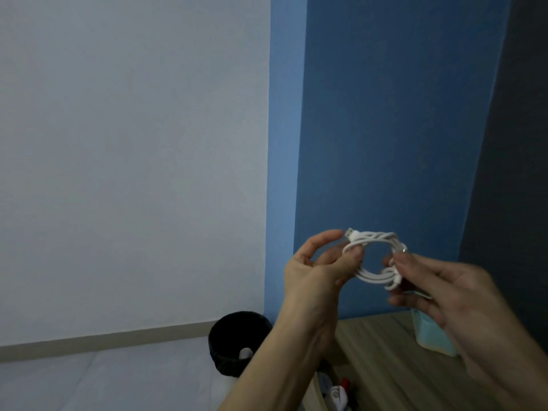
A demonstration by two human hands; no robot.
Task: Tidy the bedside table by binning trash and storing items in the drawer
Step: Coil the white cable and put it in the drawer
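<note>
A white charging cable [372, 237], wound into a small coil, is held up in front of the blue wall. My left hand [314, 268] pinches the coil's left side near one plug between thumb and fingers. My right hand [453, 289] pinches the coil's right side, where the other plug end shows. Below them lies the wooden bedside table [382, 357]. Its open drawer [332, 393] shows at the bottom with small items inside, partly hidden by my left forearm.
A black bin [234, 339] stands on the floor left of the table, with something pale inside. A light blue packet [430, 336] stands on the table top behind my right hand. Grey wall and floor fill the left.
</note>
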